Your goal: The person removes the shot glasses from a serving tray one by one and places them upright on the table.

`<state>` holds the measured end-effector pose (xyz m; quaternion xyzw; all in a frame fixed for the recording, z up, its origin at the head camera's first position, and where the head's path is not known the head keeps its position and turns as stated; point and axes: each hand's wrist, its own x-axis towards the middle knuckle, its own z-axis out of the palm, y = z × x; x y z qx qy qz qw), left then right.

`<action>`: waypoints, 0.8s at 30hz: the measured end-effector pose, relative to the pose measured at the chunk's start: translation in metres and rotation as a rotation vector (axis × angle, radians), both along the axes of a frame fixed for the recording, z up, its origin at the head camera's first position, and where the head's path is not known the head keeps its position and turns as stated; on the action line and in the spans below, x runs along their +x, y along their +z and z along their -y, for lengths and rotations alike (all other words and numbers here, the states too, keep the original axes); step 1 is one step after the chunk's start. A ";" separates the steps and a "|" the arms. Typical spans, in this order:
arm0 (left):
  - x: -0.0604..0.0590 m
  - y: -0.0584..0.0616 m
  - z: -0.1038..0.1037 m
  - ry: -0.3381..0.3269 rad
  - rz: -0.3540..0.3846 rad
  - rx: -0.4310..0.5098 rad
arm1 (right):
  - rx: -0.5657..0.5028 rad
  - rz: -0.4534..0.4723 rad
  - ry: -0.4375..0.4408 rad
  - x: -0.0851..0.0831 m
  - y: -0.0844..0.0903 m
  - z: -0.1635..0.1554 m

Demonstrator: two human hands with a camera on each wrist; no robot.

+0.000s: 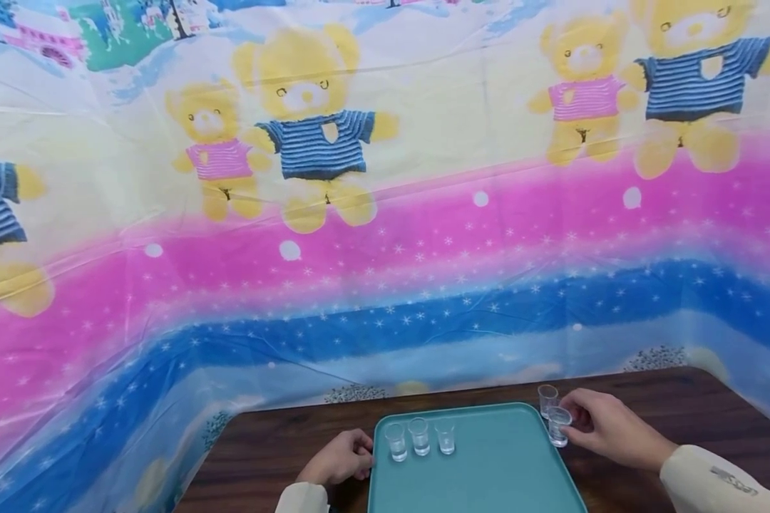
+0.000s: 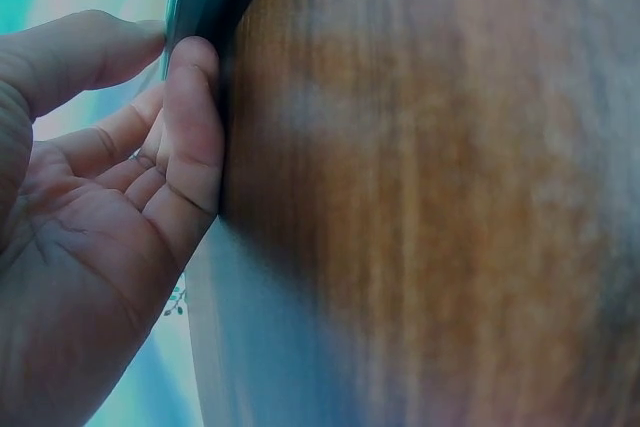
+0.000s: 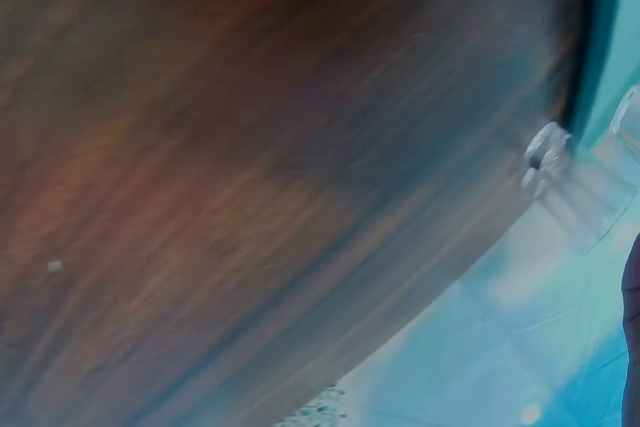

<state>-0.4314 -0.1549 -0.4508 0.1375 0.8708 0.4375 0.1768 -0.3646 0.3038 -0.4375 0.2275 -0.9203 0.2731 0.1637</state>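
My right hand [image 1: 609, 429] pinches a small clear shot glass [image 1: 559, 430] between thumb and fingers, over the right edge of a teal tray [image 1: 481, 481]. Just behind it, a second shot glass [image 1: 545, 397] stands on the table beside the tray's far right corner; the right wrist view shows this shot glass [image 3: 583, 195] too. Three more shot glasses [image 1: 396, 445] stand in a row on the tray's far left part. At the tray's left side, my left hand [image 1: 340, 457] grips the edge, thumb and fingertips meeting at the rim in the left wrist view.
The tray lies on a dark wood-grain table [image 1: 263, 456]. Close behind the table's far edge hangs a printed cloth [image 1: 423, 285] with teddy bears and snowflakes; it also wraps round the left and right sides.
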 end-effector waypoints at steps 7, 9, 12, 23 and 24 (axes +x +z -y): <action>0.000 -0.003 0.002 0.002 0.010 0.011 | 0.007 -0.009 -0.048 -0.001 -0.014 -0.013; 0.000 -0.003 0.002 0.000 0.013 0.016 | 0.006 0.009 -0.051 -0.003 -0.018 -0.016; 0.000 -0.003 0.002 -0.001 0.011 0.016 | -0.001 0.035 -0.057 -0.005 -0.022 -0.017; 0.001 0.000 -0.001 -0.001 0.001 0.011 | -0.013 0.053 -0.062 -0.005 -0.020 -0.016; 0.001 0.000 0.000 -0.002 0.001 0.011 | -0.009 0.052 -0.065 -0.005 -0.019 -0.016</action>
